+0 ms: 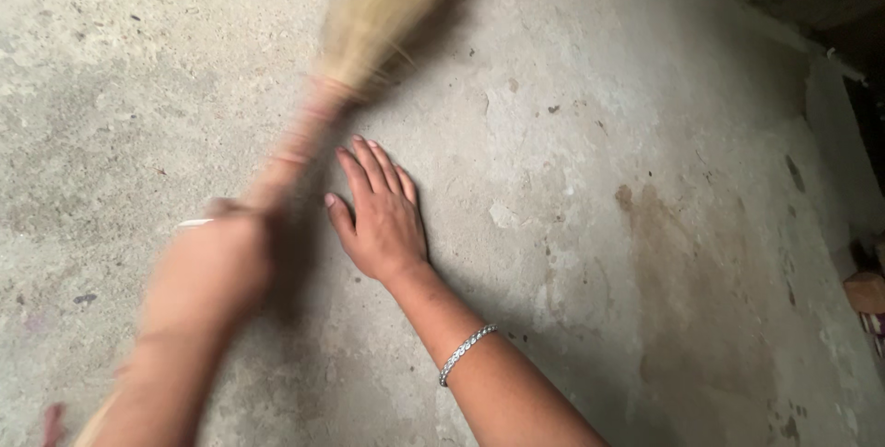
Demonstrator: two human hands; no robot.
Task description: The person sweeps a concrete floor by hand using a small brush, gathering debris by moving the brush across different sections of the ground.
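My left hand (217,258) is closed around the handle of a straw broom (369,28) and is blurred by motion. The broom's handle runs up and to the right from my fist, and its pale bristle head lies over the concrete floor (590,152) near the top of the view. My right hand (380,212) rests flat, palm down, on the floor just right of the broom handle, with the fingers together and pointing up-left. A silver bracelet (466,352) sits on my right wrist.
The floor is rough grey concrete with stains, small chips and scattered specks. A raised concrete edge (811,51) and dark shadow run along the upper right. A small brownish object (867,292) sits at the right edge.
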